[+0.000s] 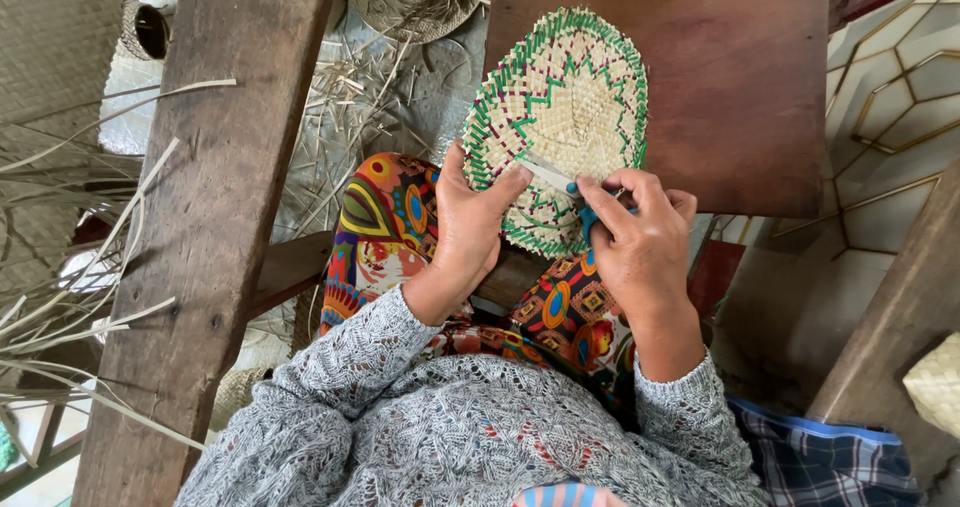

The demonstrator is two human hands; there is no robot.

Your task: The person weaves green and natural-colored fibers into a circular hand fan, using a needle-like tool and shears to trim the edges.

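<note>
My one camera sat on the person's head, looking steeply down and close over the lap. The left hand (468, 229) and right hand (640, 242) filled its centre; floor lay far.

A round woven straw mat (560, 117), pale with green zigzag bands and purple stitches, rests on the person's lap over a bright patterned skirt (390, 222). The left hand (465, 232) grips its lower left edge, thumb on the weave. The right hand (640, 247) holds blue-handled scissors (570, 192) whose blades lie across the mat's lower part. A wooden beam (215, 217) runs alongside at the left, with loose straw strips (60, 317) beyond it.
</note>
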